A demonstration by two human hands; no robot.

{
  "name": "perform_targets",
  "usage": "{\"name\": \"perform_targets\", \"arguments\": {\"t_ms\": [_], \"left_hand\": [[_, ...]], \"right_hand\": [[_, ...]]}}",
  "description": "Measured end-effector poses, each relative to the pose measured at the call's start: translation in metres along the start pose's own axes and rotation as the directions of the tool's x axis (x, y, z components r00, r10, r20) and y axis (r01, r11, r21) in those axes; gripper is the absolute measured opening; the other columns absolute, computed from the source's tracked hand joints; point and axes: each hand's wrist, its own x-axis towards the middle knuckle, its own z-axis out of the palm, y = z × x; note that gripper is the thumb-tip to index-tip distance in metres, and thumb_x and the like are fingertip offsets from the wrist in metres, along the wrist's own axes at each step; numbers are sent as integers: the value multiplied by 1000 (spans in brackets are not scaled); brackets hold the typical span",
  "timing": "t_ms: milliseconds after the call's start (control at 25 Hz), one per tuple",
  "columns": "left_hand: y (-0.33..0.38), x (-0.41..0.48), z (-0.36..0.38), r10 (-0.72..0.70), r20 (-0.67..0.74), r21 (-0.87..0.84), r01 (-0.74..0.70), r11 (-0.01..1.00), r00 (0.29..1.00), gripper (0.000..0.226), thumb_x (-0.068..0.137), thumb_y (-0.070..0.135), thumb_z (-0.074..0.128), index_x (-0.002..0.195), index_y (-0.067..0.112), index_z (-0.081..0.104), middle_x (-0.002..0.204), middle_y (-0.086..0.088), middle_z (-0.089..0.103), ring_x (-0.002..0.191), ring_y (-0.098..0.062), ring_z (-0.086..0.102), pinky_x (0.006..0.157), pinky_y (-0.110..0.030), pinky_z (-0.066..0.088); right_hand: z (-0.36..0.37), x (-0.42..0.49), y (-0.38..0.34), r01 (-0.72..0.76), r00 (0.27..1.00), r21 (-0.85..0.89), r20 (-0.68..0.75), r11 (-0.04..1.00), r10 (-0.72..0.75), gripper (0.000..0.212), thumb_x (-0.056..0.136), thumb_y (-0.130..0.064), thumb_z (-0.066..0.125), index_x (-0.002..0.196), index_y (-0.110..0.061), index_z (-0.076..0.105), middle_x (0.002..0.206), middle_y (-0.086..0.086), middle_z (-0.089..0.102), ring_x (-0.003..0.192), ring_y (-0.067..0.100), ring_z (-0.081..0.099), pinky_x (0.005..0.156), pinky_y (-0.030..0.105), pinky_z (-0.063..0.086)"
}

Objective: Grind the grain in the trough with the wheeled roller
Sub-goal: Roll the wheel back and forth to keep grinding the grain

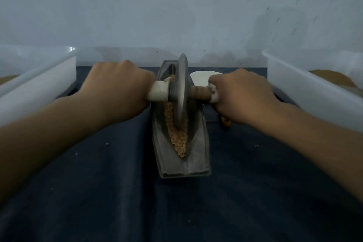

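One metal trough [200,149] lies lengthwise on the dark cloth [110,192], with grain [177,139] heaped in its groove. The wheeled roller [181,88] stands upright in that groove. I've got my left hand [117,86] and right hand [241,94] each wrapped tight round an axle end, which I judge evens the pressure. A left tub [37,76] and a right tub [306,84] crowd the flanks, so open room runs only fore and aft.

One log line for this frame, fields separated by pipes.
hands: left hand, right hand grip handle | wheel: upright in trough | grain: coarse pieces visible
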Motion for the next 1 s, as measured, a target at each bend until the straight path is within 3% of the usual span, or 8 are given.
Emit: {"name": "perform_targets", "arguments": {"t_ms": [120,200,400,520,680,800,880,1000], "left_hand": [[-11,-27,-19,52,-22,-53,-54,997,998,31,67,46,61,68,36,32,56,9,20,40,-29,47,47,-22,25],[-7,-26,-17,0,28,-36,1,999,1000,24,69,46,59,67,33,39,57,8,25,45,-30,53,49,-24,30],[5,31,15,-179,148,43,175,984,973,7,87,31,59,88,25,64,72,-4,48,70,-32,61,57,-34,36],[3,52,11,-155,149,69,146,987,977,8,87,22,58,92,20,64,76,-7,52,73,-32,61,59,-35,37],[-1,2,6,-56,72,-28,58,998,996,12,76,40,60,81,29,58,65,2,49,58,-28,57,51,-29,34],[-20,-27,5,-29,113,-155,46,987,993,35,61,57,40,85,39,57,62,8,50,54,-27,58,53,-32,50],[-21,-29,8,-62,179,-150,89,985,982,42,60,60,36,90,41,58,67,8,55,58,-25,58,58,-35,53],[-6,-5,16,-137,163,-67,149,987,977,23,74,52,52,84,34,62,65,9,43,54,-20,44,53,-29,38]], "right_hand": [[-25,-30,3,92,993,-53,-73,994,-96,46,59,-28,71,59,-38,26,52,-10,30,43,8,25,48,19,15],[-24,-29,2,72,996,-81,-49,994,-76,47,57,-26,73,59,-37,27,51,-10,32,42,9,25,48,18,15],[11,40,-10,-110,992,-33,66,993,112,9,83,-20,62,80,-27,56,74,-1,55,71,23,57,51,26,30],[19,50,-9,-174,978,31,125,984,169,6,89,-21,59,92,-25,62,79,0,59,73,22,57,56,30,40],[0,6,-1,1,1000,-59,-30,998,-3,23,78,-26,67,74,-29,45,62,-6,45,51,13,36,47,24,22],[-27,-22,2,157,973,-110,-155,981,-173,38,57,-20,73,65,-31,38,49,-11,29,41,6,22,46,16,16],[-29,-25,-1,122,986,-116,-95,986,-134,37,56,-19,72,64,-31,38,49,-10,30,41,7,23,46,16,16],[-11,8,-10,-22,999,-158,-26,987,18,23,70,-18,68,68,-29,48,60,-4,43,49,15,35,47,22,20]]}}
